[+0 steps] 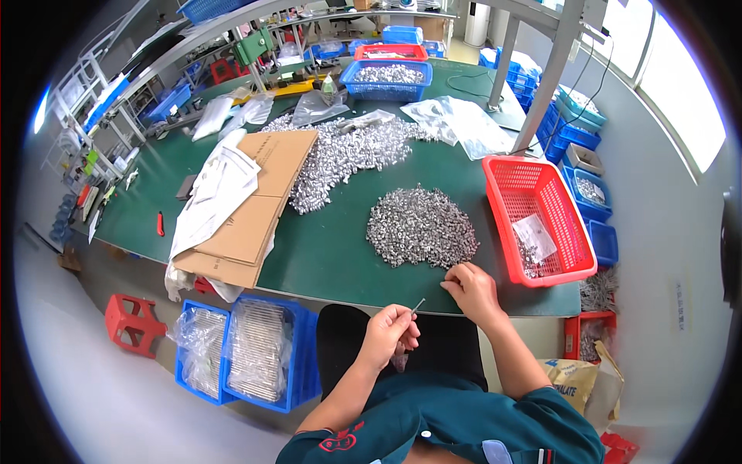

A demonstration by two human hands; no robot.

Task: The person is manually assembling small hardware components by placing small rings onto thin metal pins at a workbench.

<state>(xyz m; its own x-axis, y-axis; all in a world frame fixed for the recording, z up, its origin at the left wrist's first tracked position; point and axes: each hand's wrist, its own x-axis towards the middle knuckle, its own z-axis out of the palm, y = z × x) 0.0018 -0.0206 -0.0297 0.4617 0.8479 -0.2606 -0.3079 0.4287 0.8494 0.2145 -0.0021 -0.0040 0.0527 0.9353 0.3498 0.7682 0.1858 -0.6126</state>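
Note:
Between the thumb and fingers of my left hand (390, 334) is a slim metal rod (418, 305), its tip pointing up and away from me over the table's front edge. My right hand (471, 289) is at the near right rim of a round pile of small silver metal parts (421, 226). Its thumb and fingertips are pressed together; whatever they may hold is too small to make out. Behind this pile spreads a larger heap of shiny silver pieces (348, 157).
A red basket (573, 232) stands right of the pile, with small parts and a bag inside. Cardboard sheets (259, 203) and white cloth (216, 189) lie left on the green table (325, 259). Blue crates (290, 348) sit below, near a red stool (133, 325). A metal post (550, 77) rises at right.

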